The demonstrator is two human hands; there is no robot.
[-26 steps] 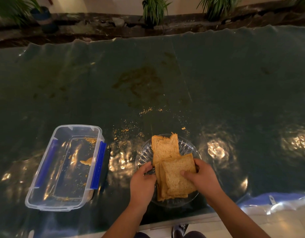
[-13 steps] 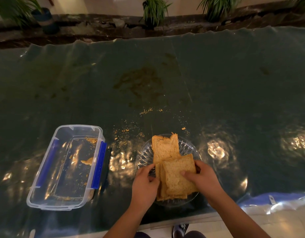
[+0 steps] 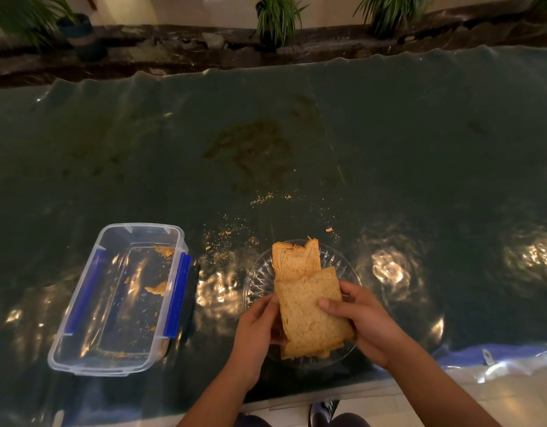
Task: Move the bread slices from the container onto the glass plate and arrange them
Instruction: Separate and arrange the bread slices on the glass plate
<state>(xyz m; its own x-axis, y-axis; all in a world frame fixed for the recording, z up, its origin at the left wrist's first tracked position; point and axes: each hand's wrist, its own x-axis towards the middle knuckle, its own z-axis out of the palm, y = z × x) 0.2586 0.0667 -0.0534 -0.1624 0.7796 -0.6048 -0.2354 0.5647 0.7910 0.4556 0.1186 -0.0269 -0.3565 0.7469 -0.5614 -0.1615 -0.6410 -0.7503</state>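
Observation:
A stack of brown bread slices [image 3: 309, 315] lies on the cut-glass plate [image 3: 260, 278] near the table's front edge. My left hand [image 3: 257, 331] grips the stack's left edge and my right hand [image 3: 358, 315] holds its right side, thumb on top. Behind the stack, a torn slice [image 3: 295, 258] rests on the plate's far half. To the left stands the clear plastic container [image 3: 81, 346] with blue clips, holding only crumbs and small bread scraps.
Crumbs [image 3: 261, 198] are scattered on the dark, plastic-covered table [image 3: 420, 167] behind the plate. Potted plants [image 3: 277, 16] line a ledge beyond the far edge. The table's front edge runs just below my wrists.
My left hand has closed in on the stack's left edge, and both hands have squared the front slices together and turned them slightly.

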